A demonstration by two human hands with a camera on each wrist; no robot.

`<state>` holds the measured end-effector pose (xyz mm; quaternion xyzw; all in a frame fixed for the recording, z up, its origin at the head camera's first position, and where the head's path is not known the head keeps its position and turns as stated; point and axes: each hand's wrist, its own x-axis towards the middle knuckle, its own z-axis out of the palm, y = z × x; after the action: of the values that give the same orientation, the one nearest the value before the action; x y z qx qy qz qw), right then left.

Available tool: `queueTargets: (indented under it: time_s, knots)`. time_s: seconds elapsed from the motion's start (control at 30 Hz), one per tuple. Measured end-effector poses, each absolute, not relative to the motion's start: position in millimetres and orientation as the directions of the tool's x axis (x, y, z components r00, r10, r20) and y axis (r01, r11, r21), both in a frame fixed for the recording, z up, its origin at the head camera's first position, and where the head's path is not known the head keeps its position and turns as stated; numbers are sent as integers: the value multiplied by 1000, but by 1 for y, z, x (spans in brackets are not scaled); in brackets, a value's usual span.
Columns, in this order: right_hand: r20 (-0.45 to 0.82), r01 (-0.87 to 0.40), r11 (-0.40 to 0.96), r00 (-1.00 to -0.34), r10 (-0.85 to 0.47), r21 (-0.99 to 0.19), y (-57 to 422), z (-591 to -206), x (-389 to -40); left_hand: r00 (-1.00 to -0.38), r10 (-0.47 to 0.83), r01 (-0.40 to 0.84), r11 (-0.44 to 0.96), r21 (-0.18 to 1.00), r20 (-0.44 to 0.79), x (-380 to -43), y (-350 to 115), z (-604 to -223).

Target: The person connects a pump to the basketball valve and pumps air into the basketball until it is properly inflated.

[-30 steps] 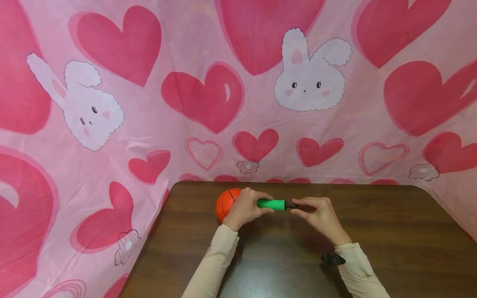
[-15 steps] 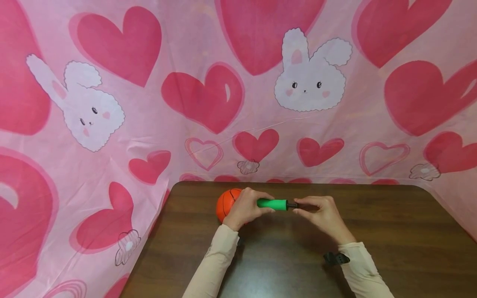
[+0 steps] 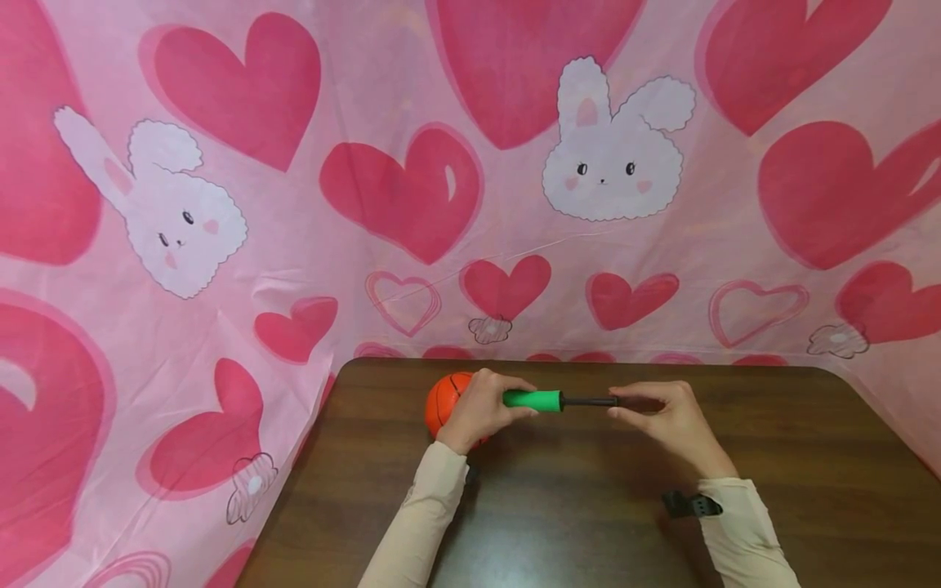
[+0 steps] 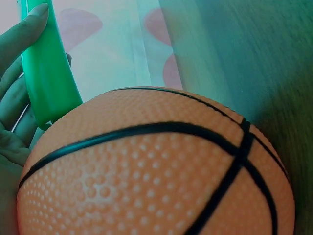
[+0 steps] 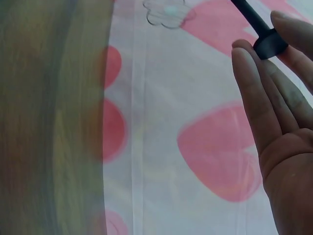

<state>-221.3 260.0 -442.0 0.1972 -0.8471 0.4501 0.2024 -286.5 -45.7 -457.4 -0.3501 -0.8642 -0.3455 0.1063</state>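
Observation:
A green hand pump (image 3: 537,400) lies level between my hands in the head view, with its black rod (image 3: 588,401) drawn out to the right. My left hand (image 3: 481,408) grips the green barrel, thumb and fingers on either side. The black end knob (image 5: 270,45) of the rod is pinched between the thumb and fingers of my right hand (image 3: 665,412). An orange ball with black lines (image 4: 146,166), like a small basketball, sits against the barrel's left end. My left hand partly covers it in the head view; whether a needle joins them is hidden.
Beneath is a brown wooden table (image 3: 573,506) with rounded far corners. A pink cloth (image 3: 397,73) printed with hearts and rabbits hangs behind it and along the left side. A black strap device (image 3: 691,504) sits at my right wrist.
My right hand has moved to the right, drawing much more of the black rod out of the green barrel. My left hand and the ball have stayed nearly in place.

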Motion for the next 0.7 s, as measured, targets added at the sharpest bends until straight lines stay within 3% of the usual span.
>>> queueTargets:
  time_s: [0.7]
  knots:
    - [453,-457,510,-880,-142,-728,293,-431,-216,-740,517,671,535,513,429,-286,-47,-456]
